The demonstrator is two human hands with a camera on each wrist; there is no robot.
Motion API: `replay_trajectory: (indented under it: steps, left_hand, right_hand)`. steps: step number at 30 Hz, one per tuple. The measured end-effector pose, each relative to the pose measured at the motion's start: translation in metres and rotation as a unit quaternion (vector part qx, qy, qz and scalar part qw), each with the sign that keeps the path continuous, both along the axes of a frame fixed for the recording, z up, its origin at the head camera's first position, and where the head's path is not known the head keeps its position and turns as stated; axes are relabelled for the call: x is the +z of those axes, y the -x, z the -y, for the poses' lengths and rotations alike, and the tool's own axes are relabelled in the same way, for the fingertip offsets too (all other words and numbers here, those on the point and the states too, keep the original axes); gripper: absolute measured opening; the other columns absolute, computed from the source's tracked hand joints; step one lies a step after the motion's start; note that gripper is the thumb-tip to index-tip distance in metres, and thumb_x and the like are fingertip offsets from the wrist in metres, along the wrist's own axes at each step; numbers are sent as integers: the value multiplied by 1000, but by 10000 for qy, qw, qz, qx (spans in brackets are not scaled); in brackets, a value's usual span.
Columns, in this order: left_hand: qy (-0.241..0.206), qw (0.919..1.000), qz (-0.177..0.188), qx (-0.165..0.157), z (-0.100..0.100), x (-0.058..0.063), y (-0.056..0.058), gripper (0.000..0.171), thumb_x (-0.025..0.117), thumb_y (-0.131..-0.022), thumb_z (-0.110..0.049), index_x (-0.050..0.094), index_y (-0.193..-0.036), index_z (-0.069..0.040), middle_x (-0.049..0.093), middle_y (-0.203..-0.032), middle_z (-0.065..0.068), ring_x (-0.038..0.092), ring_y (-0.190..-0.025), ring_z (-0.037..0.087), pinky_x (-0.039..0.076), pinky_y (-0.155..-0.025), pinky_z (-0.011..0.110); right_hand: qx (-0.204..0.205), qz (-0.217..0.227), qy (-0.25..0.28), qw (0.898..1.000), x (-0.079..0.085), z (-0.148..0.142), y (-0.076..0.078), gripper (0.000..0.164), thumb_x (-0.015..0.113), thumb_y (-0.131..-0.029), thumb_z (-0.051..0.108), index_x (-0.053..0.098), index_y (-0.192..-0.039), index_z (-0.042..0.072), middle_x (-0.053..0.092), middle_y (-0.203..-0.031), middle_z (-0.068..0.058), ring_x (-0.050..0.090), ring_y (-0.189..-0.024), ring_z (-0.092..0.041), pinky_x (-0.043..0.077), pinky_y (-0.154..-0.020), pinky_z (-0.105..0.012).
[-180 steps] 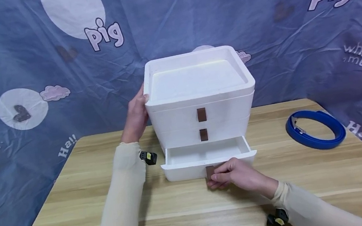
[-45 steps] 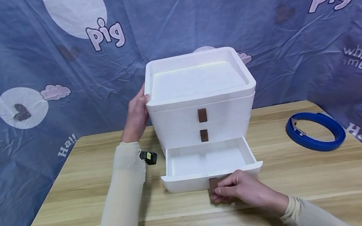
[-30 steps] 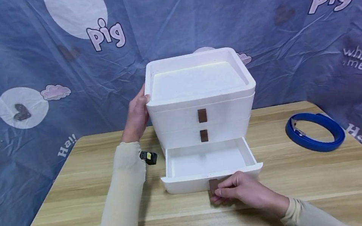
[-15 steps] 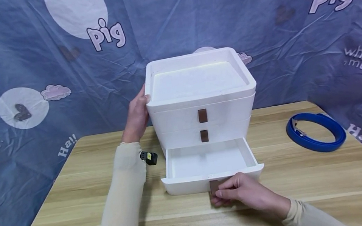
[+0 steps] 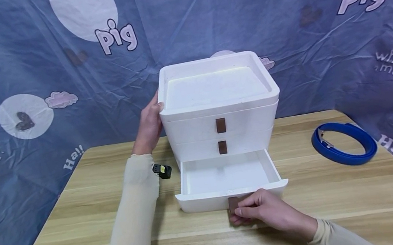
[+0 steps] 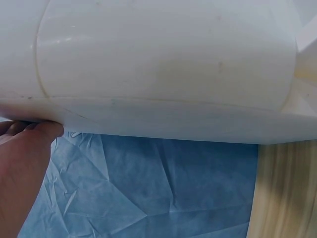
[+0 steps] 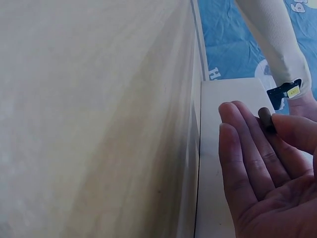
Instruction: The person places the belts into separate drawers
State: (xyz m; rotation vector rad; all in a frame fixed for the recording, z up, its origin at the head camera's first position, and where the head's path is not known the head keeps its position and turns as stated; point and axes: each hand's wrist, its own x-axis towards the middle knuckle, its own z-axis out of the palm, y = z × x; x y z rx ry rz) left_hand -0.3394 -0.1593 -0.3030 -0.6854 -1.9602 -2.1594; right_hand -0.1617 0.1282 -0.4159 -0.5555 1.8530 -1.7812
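Bottom drawer (image 5: 204, 202) projects well out from the front of the white cabinet (image 5: 191, 129), low over the wooden table (image 5: 82, 220); whether its underside touches the wood we cannot tell. We note the right hand (image 5: 269, 212) at the middle of the drawer front, thumb and finger pinching the brown pull tab (image 5: 233, 204). From the right wrist view we record the other visible fingers as fairly straight, side by side. We find the left hand (image 5: 148, 124) holding the cabinet's left side near the top, thumb at the rim, fingers bent against the side; how firmly they press we cannot tell.

Handling, our estimate: walls look like thin, smooth plastic, so we expect the drawer to be light, stiff and a little slippery, with the flared ends of the front easiest to chip. We judge the tab to be softer and bendable, giving better grip than the panel. We would take hold of it close to its root and keep the force straight, since a sideways tug might skew the drawer. With so much of it out, we suspect the front could droop. We rate the cabinet as light enough to slide, hence the bracing is worthwhile.

Nearby, we log a coiled blue belt (image 5: 350, 158) on the table, well apart to the right.
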Motion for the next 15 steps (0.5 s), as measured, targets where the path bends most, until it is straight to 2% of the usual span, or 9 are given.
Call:
replay_trajectory:
  steps: [10, 15]
  left_hand:
    - [43, 10000, -23, 21, 0, -1, 2, 65, 41, -92, -24, 29, -156, -14, 31, -157, 1, 34, -139, 17, 28, -112, 38]
    - [53, 10000, -16, 43, 0, -1, 1, 65, 41, -92, -24, 29, -156, -14, 31, -157, 2, 34, -138, 17, 29, -112, 38]
  right_hand:
    - [54, -73, -20, 10000, 0, 0, -2, 25, 58, -97, 7, 69, -109, -12, 71, -96, -23, 68, -94, -37, 56, -79, -39]
    - [26, 46, -18, 10000, 1, 1, -4, 27, 60, -97, 9, 69, -109, -13, 70, -97, -24, 68, -95, -38, 55, -81, -38]
